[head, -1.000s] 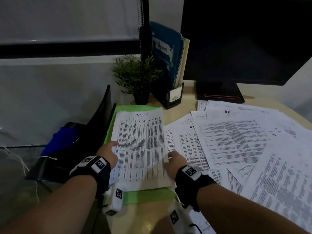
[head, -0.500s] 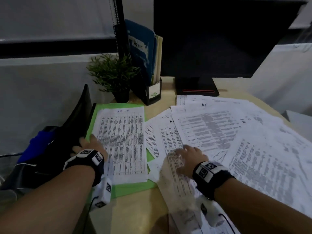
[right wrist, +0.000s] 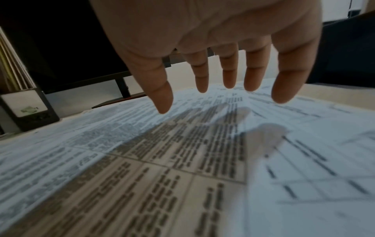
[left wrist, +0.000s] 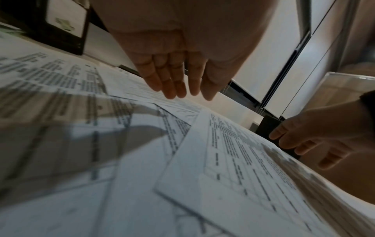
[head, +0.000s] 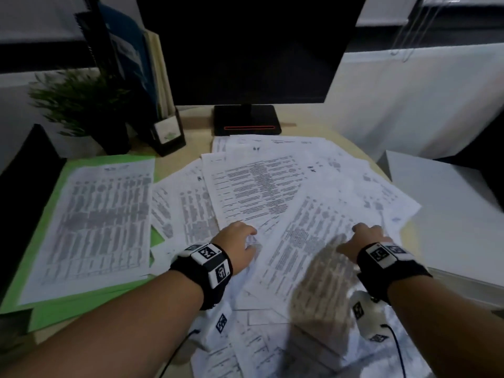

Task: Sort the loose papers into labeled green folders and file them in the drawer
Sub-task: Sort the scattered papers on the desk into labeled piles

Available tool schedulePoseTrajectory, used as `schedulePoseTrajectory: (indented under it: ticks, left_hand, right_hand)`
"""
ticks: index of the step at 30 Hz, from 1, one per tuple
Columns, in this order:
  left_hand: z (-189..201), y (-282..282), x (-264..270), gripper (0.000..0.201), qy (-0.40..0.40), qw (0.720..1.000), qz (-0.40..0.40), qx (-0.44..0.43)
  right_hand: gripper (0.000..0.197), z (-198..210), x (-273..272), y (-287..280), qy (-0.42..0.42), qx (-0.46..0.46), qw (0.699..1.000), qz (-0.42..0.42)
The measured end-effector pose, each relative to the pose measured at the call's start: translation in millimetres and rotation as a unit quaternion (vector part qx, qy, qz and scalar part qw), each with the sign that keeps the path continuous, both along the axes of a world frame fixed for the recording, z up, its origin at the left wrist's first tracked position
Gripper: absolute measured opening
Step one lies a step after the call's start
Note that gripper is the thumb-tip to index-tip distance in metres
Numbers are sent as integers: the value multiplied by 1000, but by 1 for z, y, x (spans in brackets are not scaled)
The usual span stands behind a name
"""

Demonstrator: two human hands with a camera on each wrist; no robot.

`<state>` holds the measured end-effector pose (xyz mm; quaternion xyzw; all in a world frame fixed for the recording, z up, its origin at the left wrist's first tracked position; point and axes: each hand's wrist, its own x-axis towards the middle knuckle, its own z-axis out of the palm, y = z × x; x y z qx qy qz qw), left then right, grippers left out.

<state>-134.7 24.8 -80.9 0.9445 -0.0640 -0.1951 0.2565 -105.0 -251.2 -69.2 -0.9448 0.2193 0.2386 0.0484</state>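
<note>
An open green folder [head: 68,170] lies at the desk's left with a printed sheet [head: 98,225] on it. Several loose printed papers [head: 259,184] are fanned across the middle and right of the desk. My left hand [head: 240,241] hovers over the papers near the middle, fingers straight and close together [left wrist: 174,86], holding nothing. My right hand [head: 365,238] is spread above a tabled sheet [right wrist: 182,160] at the right, its fingertips [right wrist: 202,86] just off the paper with their shadow below.
A dark monitor [head: 245,50] on its stand [head: 246,121] fills the back. A black file holder [head: 166,132] with blue folders and a small potted plant [head: 81,105] stand back left. A white surface [head: 450,214] lies right of the desk, a black object [head: 24,165] at the left.
My left hand left the sheet on the green folder and moved right over the loose papers. My right hand shifted further right. The view swung right.
</note>
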Motion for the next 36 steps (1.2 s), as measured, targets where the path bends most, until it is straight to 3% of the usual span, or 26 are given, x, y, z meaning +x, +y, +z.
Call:
schedulePoseTrajectory:
  ticks: [7,11,16,19,23,24,26,28,30,32,34,36]
  left_hand:
    - [-1,-59,16,61,45,993,11,110]
    - [-4,-77,17,71,53,981,34,184]
    - [-9,-85,18,70,86,981,67,163]
    - [-9,-87,14,68,94,982,96,136]
    - [-4,-86,8,69,71,984,113,116]
    - [-3,-84,8,78,52,984,134,106]
    - [0,-78,10,100,5,977,192,92]
    - [3,-70,14,115,-7,965,253,75]
    - [5,-63,18,105,22,949,314,-21]
    - [2,-57,19,66,41,938,325,-115]
    - [1,-54,17,38,44,945,302,-120]
    - [1,-50,15,30,37,950,287,-115]
  right_hand:
    - [65,-17,-9,-26,-7,78,997,-18]
    - [72,-22,-5,-35,-7,118,990,-80]
    - [80,-20,3,-47,-50,199,967,-152]
    - [65,-18,8,-59,-84,245,952,-163]
    - [10,-13,4,-55,-161,278,945,-55]
    - [5,-11,0,-50,-178,304,935,-33]
    - [16,-9,-5,-39,-199,363,910,-8]
    - [13,-6,-9,-31,-195,421,886,-16]
    - [16,-4,-12,-25,-183,459,868,-41]
    - [14,-5,-10,-24,-188,469,861,-65]
    - [9,-6,-9,-27,-181,459,866,-86]
    - [6,-11,-5,-30,-148,448,876,-102]
